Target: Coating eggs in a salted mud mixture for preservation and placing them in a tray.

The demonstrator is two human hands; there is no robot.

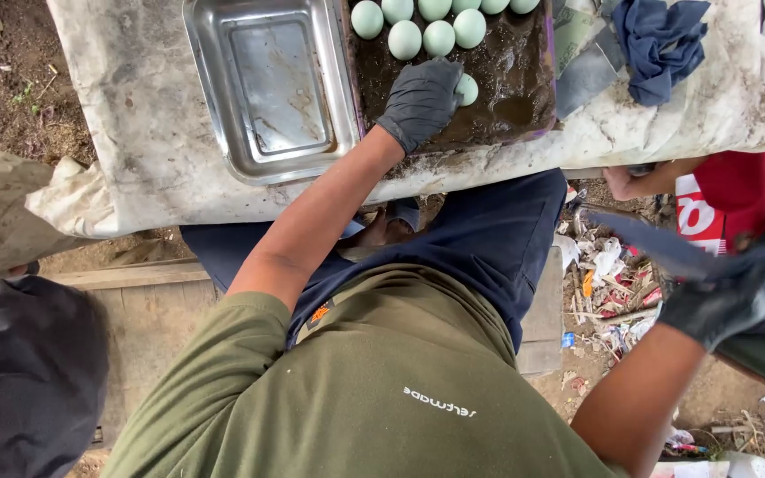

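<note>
My left hand (pixel 422 99), in a black glove, reaches forward into a tray of dark wet mud (pixel 506 80) and closes on a pale green egg (pixel 467 88) at the mud's near side. Several more pale green eggs (pixel 440 37) lie in rows at the far side of the mud. My right hand (pixel 726 294), also in a black glove, is out to my right, off the table and over the ground. It is motion-blurred, and a dark streak runs up-left from it, so I cannot tell whether it holds anything.
An empty steel tray (pixel 267 88) sits left of the mud tray on the stained white table cover (pixel 143 133). A blue cloth (pixel 661 40) lies at the far right. Another person in red (pixel 728 199) is at the right. Litter (pixel 613 283) covers the ground.
</note>
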